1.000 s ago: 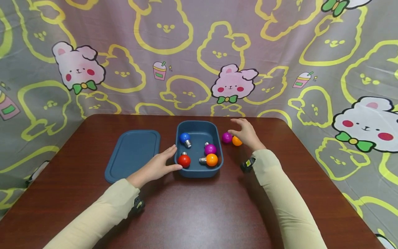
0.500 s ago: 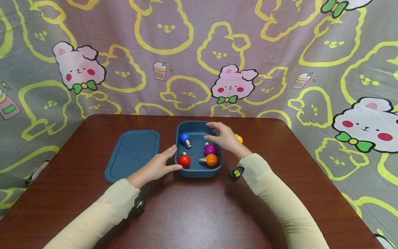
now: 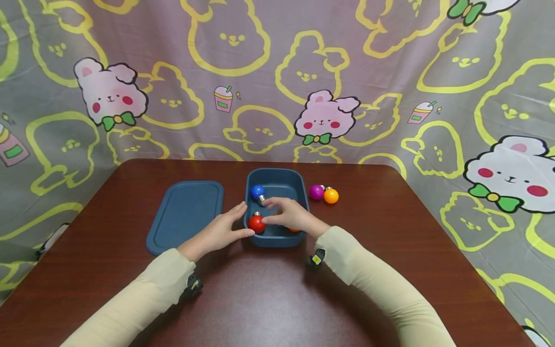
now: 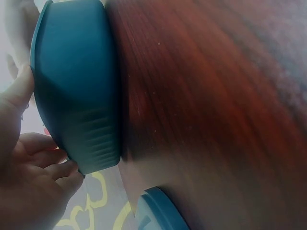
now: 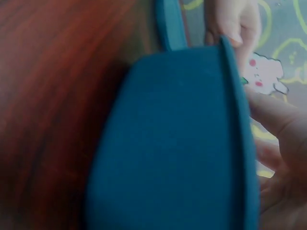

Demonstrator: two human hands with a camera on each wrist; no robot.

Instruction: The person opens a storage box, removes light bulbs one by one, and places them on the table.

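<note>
Container (image 3: 277,242), blue, round-cornered, is set far back on the table (image 3: 277,299). Room is left between lid (image 3: 187,212) and left rim; that rim is touched by the relaxed left hand (image 3: 221,231), bulbs (image 3: 256,225) inside overhung by the unclenched right hand (image 3: 292,217).

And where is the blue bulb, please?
In the head view, the blue bulb lies inside the box, near its left wall, beyond the red bulb.

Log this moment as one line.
left hand: touching box; right hand: over box, near red bulb; purple bulb, orange bulb: on table, right of box; lid: off, left of box
</note>
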